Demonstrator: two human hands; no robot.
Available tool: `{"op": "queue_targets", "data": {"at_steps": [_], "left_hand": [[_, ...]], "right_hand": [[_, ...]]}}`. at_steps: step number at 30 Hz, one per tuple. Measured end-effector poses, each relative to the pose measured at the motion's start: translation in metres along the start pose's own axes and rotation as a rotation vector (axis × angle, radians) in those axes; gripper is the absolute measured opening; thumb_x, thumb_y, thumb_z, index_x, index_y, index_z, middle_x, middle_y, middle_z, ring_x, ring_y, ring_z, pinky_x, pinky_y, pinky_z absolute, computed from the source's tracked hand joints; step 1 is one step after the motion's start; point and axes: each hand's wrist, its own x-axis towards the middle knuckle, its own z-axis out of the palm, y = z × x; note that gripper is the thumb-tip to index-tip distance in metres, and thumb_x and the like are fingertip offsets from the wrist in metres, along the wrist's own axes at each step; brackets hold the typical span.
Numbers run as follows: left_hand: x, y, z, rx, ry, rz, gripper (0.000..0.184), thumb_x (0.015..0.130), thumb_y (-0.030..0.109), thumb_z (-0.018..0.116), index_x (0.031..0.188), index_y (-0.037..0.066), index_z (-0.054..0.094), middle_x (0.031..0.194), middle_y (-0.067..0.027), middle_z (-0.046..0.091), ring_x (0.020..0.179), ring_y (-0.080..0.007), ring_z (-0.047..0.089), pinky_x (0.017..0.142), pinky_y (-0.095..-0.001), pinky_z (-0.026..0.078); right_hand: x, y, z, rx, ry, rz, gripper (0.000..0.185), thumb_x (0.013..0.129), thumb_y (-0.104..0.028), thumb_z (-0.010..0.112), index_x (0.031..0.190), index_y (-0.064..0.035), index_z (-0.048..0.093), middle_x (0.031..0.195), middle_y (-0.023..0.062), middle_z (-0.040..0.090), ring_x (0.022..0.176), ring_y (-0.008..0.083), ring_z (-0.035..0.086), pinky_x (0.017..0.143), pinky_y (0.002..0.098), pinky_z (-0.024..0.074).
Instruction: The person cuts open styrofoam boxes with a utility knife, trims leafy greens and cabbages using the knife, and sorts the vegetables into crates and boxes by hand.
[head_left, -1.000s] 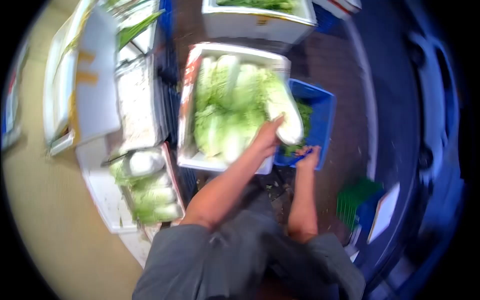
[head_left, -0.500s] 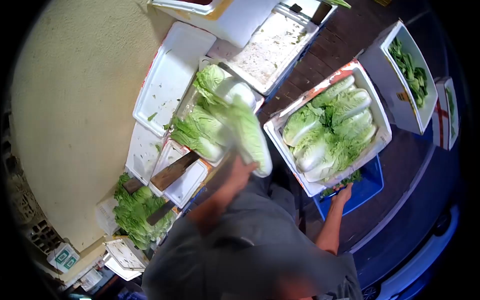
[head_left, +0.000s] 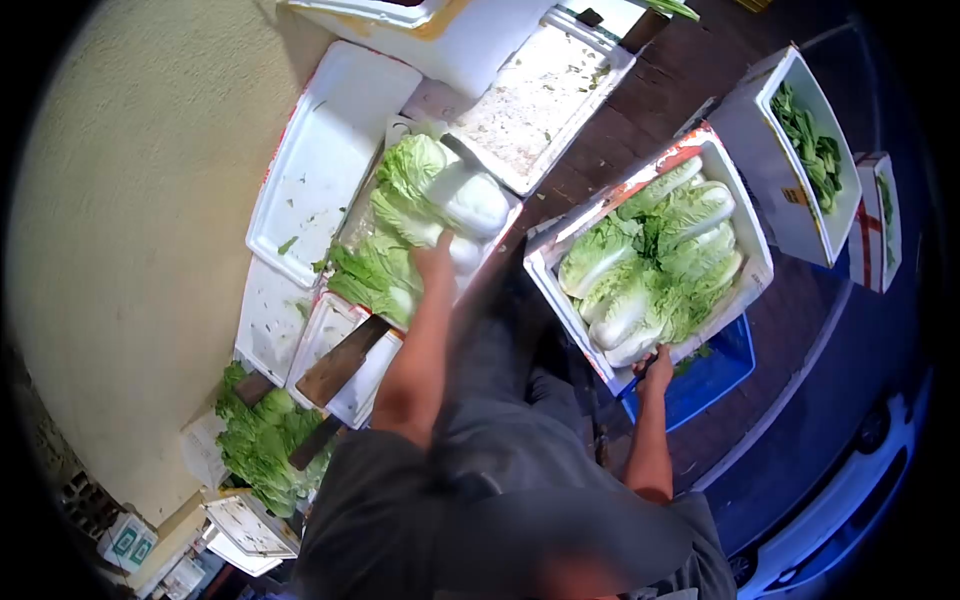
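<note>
My left hand (head_left: pixel 436 256) reaches among the napa cabbages on the left, its fingers partly hidden against a napa cabbage (head_left: pixel 464 252) lying in the middle. Beside it are a white-based napa cabbage (head_left: pixel 476 205) above and a leafy one (head_left: pixel 372 278) below, all in a shallow white tray (head_left: pixel 500 232). On the right, my right hand (head_left: pixel 656 370) is closed round a thin dark tool that looks like a knife (head_left: pixel 634 384). That hand is at the near corner of a white foam box (head_left: pixel 752 262) packed with several napa cabbages (head_left: pixel 622 318).
Beneath the foam box sits a blue crate (head_left: pixel 722 372). White boxes of greens (head_left: pixel 815 150) stand farther right. White trays (head_left: pixel 300 200) with leaf scraps line the wall. Wooden pieces (head_left: pixel 342 360) and loose lettuce (head_left: pixel 268 440) lie lower left. A car (head_left: pixel 850 500) is at lower right.
My left hand has moved up and left, bringing the napa cabbage it held down between the others in the tray. My right hand has risen slightly left, against the foam box's corner.
</note>
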Motion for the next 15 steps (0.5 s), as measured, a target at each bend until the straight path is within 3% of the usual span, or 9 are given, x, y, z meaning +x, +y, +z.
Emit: {"op": "queue_targets", "data": {"at_steps": [5, 7, 9, 11, 13, 15], "left_hand": [[0.0, -0.002, 0.007, 0.061, -0.017, -0.044, 0.058, 0.081, 0.017, 0.077, 0.129, 0.001, 0.048, 0.114, -0.0161, 0.062, 0.09, -0.0304, 0.066, 0.062, -0.0457, 0.057], [-0.024, 0.033, 0.008, 0.027, -0.045, -0.277, 0.08, 0.08, 0.024, 0.078, 0.141, -0.005, 0.035, 0.125, -0.0183, 0.058, 0.097, -0.0353, 0.064, 0.072, -0.04, 0.056], [-0.039, 0.055, -0.001, -0.001, -0.175, -0.366, 0.087, 0.083, 0.032, 0.077, 0.147, -0.002, 0.028, 0.126, -0.0171, 0.057, 0.101, -0.036, 0.062, 0.079, -0.0396, 0.055], [-0.067, 0.071, -0.002, 0.08, 0.128, -0.386, 0.09, 0.085, 0.035, 0.075, 0.149, -0.002, 0.024, 0.123, -0.016, 0.057, 0.106, -0.0318, 0.059, 0.087, -0.0383, 0.051], [-0.085, 0.064, -0.022, 0.245, 0.055, -0.218, 0.087, 0.087, 0.03, 0.073, 0.151, -0.003, 0.022, 0.118, -0.0159, 0.058, 0.109, -0.0275, 0.056, 0.092, -0.0368, 0.048], [-0.124, 0.046, -0.019, 0.284, -0.144, 0.089, 0.073, 0.091, 0.024, 0.069, 0.146, -0.006, 0.032, 0.109, -0.0142, 0.059, 0.102, -0.0228, 0.058, 0.089, -0.0339, 0.048]], "right_hand": [[0.002, 0.035, 0.007, -0.118, 0.087, -0.006, 0.053, 0.096, -0.049, 0.055, 0.125, -0.0043, 0.054, 0.094, 0.0137, 0.057, 0.044, 0.0192, 0.045, 0.044, 0.0362, 0.0453], [0.001, 0.051, 0.007, -0.2, 0.042, -0.182, 0.058, 0.094, -0.051, 0.058, 0.122, -0.0001, 0.055, 0.095, 0.0148, 0.058, 0.044, 0.0198, 0.046, 0.043, 0.0366, 0.0445], [-0.001, 0.056, 0.013, -0.277, 0.027, -0.199, 0.057, 0.091, -0.049, 0.062, 0.114, 0.0025, 0.058, 0.092, 0.0142, 0.059, 0.045, 0.0195, 0.048, 0.042, 0.0365, 0.0438], [-0.001, 0.06, 0.018, -0.345, 0.054, -0.16, 0.053, 0.09, -0.045, 0.065, 0.108, 0.0038, 0.059, 0.086, 0.0132, 0.06, 0.046, 0.0186, 0.05, 0.042, 0.0349, 0.0434], [-0.012, 0.061, 0.024, -0.314, 0.129, -0.114, 0.049, 0.09, -0.043, 0.068, 0.102, 0.0036, 0.06, 0.081, 0.0113, 0.06, 0.046, 0.0174, 0.05, 0.04, 0.0329, 0.0421], [-0.032, 0.052, 0.032, -0.327, 0.11, -0.155, 0.047, 0.09, -0.042, 0.068, 0.098, 0.0036, 0.061, 0.078, 0.0105, 0.06, 0.044, 0.0177, 0.05, 0.039, 0.0326, 0.0422]]}}
